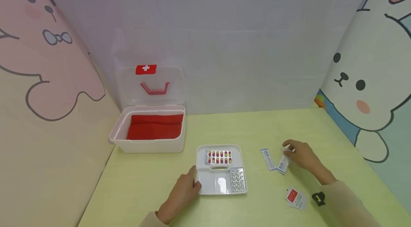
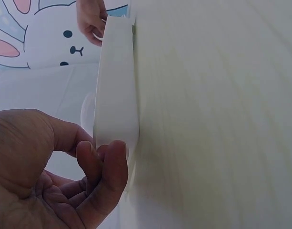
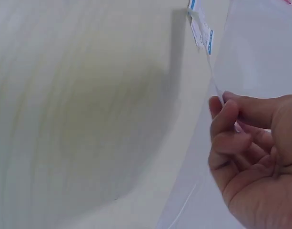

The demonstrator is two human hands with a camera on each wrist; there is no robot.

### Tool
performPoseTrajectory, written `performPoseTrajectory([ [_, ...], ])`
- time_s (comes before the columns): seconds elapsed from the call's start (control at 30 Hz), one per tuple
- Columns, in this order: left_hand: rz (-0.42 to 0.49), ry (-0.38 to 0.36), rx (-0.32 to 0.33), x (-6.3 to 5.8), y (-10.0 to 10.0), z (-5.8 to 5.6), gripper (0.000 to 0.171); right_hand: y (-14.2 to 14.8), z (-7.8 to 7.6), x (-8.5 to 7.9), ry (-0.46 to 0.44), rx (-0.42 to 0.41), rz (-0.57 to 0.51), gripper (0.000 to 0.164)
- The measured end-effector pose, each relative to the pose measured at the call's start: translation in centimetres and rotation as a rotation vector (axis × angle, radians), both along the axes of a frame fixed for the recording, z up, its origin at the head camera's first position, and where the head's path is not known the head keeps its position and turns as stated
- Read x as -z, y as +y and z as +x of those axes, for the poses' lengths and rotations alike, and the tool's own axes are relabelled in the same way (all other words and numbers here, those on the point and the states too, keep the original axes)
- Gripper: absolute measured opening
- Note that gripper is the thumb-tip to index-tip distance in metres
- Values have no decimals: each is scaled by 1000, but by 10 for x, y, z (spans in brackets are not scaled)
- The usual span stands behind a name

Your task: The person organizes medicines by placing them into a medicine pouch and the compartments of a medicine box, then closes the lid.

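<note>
My left hand point(image 1: 183, 189) grips the left edge of a white plastic tray point(image 1: 205, 177), thumb and fingers at its near left corner. On that tray lie a blister pack of red-and-yellow capsules point(image 1: 219, 157) and a silver blister pack of round pills point(image 1: 237, 180). To the right, my right hand point(image 1: 303, 155) pinches the upper end of a small white-and-blue packet point(image 1: 283, 164), raised at a slant. Its lower end meets a similar packet point(image 1: 268, 159) on the table. In the right wrist view, the pinched packet is seen nearly edge-on between thumb and fingers.
A white first-aid box point(image 1: 151, 145) stands open at the back left, red cloth point(image 1: 155, 127) inside and its clear lid point(image 1: 152, 82) upright against the wall. Several small red-and-white packets point(image 1: 296, 198) lie overlapped near my right sleeve point(image 1: 343, 202). Cartoon-printed walls flank the table.
</note>
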State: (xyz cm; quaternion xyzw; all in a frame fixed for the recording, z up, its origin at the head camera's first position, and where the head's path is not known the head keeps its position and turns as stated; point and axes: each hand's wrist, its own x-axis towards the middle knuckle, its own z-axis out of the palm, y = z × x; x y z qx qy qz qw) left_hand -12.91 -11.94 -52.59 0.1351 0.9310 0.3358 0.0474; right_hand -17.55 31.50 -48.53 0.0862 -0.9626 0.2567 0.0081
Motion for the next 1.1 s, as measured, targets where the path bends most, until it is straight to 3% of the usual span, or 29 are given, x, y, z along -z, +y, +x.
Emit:
performPoseTrajectory([
  [0.37, 0, -13, -1, 1, 0, -1, 56, -20, -7, -22, 134, 22, -21, 15],
  [0.7, 15, 3, 13, 0, 1, -1, 52, -79, -11, -58, 187, -64, -165, 16],
  [0.9, 10, -7, 9, -2, 1, -1, 56, -121, -8, -58, 191, -186, -263, 13],
  [1.1, 9, -8, 6, -3, 1, -2, 58, -156, -2, -46, 94, -274, -320, 11],
])
